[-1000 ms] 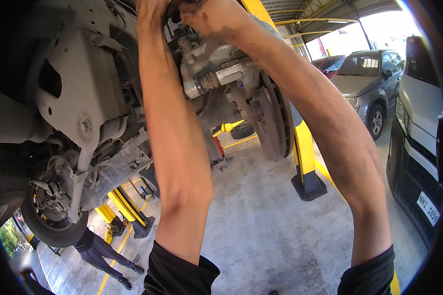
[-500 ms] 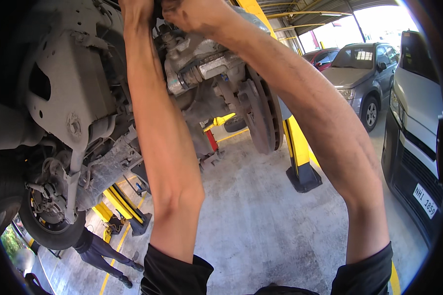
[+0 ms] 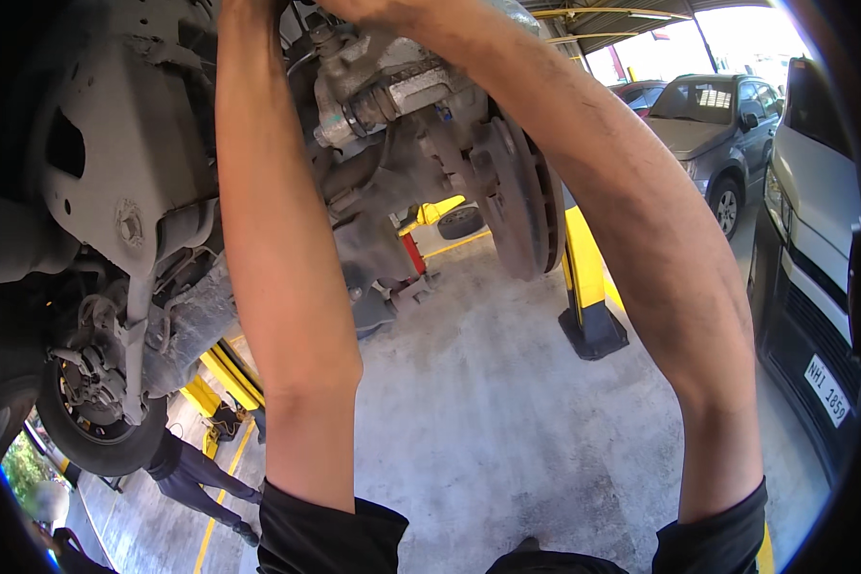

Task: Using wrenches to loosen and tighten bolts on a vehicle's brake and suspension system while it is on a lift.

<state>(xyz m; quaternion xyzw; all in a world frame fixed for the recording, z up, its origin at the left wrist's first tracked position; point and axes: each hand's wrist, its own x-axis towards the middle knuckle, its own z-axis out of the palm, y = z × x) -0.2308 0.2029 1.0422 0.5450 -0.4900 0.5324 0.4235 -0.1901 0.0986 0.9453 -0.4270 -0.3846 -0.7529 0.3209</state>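
Note:
Both my arms reach up to the underside of a raised vehicle. My left hand (image 3: 251, 8) is cut off by the top edge, and its fingers are out of sight. Close to its right, my right hand (image 3: 352, 8) is also mostly cropped, so what either holds cannot be made out. Just below the right hand is a dusty brake caliper (image 3: 378, 103) with a rubber boot. A worn brake disc (image 3: 518, 196) stands on edge to the right of it, with no wheel over it. Left of my left forearm hangs a grey frame member (image 3: 124, 143).
A wheel (image 3: 100, 445) hangs at lower left, with a person's dark-trousered legs (image 3: 196, 483) beyond. Yellow lift posts (image 3: 588, 277) stand on the concrete floor (image 3: 507, 430). At right are a white van (image 3: 818, 239) and a grey car (image 3: 713, 129).
My hands have gone farther past the top edge, and my left forearm has shifted left. The caliper and disc sit slightly differently as the view has moved.

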